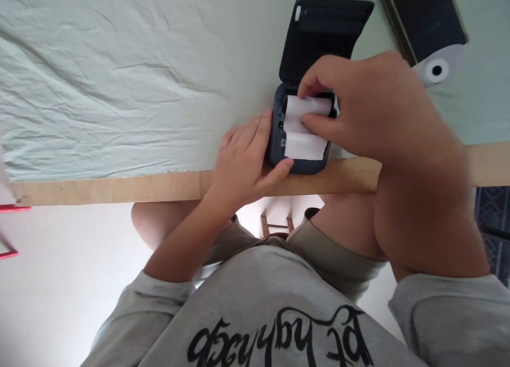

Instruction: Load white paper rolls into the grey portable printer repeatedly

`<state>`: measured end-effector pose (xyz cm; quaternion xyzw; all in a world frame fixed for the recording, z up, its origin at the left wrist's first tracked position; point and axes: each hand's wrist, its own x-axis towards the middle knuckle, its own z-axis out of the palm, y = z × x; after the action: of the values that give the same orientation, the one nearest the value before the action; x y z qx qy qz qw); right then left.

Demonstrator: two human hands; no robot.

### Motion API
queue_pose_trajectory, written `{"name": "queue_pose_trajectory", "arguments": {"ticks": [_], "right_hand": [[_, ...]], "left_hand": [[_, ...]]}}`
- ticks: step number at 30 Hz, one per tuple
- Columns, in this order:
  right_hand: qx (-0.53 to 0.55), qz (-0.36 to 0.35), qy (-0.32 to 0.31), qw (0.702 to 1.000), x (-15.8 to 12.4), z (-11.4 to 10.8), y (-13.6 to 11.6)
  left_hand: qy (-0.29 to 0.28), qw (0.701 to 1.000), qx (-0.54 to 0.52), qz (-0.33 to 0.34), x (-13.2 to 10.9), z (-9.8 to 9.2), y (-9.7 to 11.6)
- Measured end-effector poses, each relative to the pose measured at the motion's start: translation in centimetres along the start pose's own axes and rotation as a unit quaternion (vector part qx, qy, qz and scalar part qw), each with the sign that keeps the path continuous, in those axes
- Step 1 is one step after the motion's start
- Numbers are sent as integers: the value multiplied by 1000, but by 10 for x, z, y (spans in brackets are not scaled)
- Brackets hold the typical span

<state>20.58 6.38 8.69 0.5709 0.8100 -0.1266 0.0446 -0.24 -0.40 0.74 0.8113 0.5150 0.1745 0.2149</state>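
Note:
A small dark portable receipt printer [303, 167] sits at the table's front edge with its black lid [332, 16] swung up and back. A white paper roll [297, 109] lies in its bay, and its loose end hangs over the printer's front. My left hand [243, 160] steadies the printer's left side, with the fingers along the side and the thumb at the front corner. Over the bay, my right hand [370, 104] has its index finger and thumb on the paper roll. The other right fingers are partly hidden behind the hand.
Another white paper roll [437, 70] stands at the right beside a dark flat rectangular object [426, 16]. A pale green wrinkled cloth [119, 80] covers the table up to its wooden front edge [107, 190]. My legs are below that edge.

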Motion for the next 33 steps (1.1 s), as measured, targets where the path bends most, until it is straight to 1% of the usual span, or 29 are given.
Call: {"name": "queue_pose_trajectory", "arguments": {"ticks": [1,2,3,4,5,6,7,8,9,10,12,14,15,16,17,18,19,22,23,25,27,33], "right_hand": [[43,-14,35,998,-2,1,3],[115,-34,83,989,-4,3,5],[216,-55,137,965,-6,4,7],[330,-66,180,924,-7,6,9],[440,-60,214,870,-8,6,9],[524,-33,228,820,-9,6,9],[578,7,222,785,-10,5,9],[601,49,203,771,-11,4,8],[603,88,178,773,-11,4,8],[594,113,153,781,-12,5,9],[572,126,119,802,-11,13,15],[555,125,145,809,-10,31,25],[544,123,206,804,-9,42,30],[525,116,290,792,-9,52,34],[516,114,312,790,-9,61,39],[497,108,318,800,-10,68,42],[459,94,320,824,-11,73,44],[343,52,287,893,-16,72,45],[312,44,275,908,-18,69,45],[264,44,255,929,-20,64,44],[240,54,248,937,-21,60,44],[265,68,245,930,-21,64,49]], "left_hand": [[0,1000,-3,1,0,0,0],[1,1000,-6,2,0,-1,0],[1,1000,-10,3,0,-1,0],[1,1000,-12,4,0,-1,0],[0,1000,-14,3,0,-1,0],[-1,1000,-15,4,0,-1,0],[-2,1000,-15,4,0,-1,0],[-3,1000,-16,4,0,-1,0],[-3,1000,-17,4,0,-1,0],[-3,1000,-18,3,0,-1,0],[-2,1000,-18,2,0,-1,0],[-1,1000,-17,1,0,-1,0],[-1,1000,-16,1,1,0,0],[0,1000,-14,1,1,0,0],[1,1000,-12,1,1,0,0],[4,1000,-10,0,1,0,0],[6,1000,-7,1,1,0,0],[10,1000,-7,5,1,0,0],[10,1000,-9,6,1,0,0],[6,1000,-10,5,2,0,0],[4,1000,-8,3,2,0,-1],[12,1000,-11,3,2,2,-2]]}}
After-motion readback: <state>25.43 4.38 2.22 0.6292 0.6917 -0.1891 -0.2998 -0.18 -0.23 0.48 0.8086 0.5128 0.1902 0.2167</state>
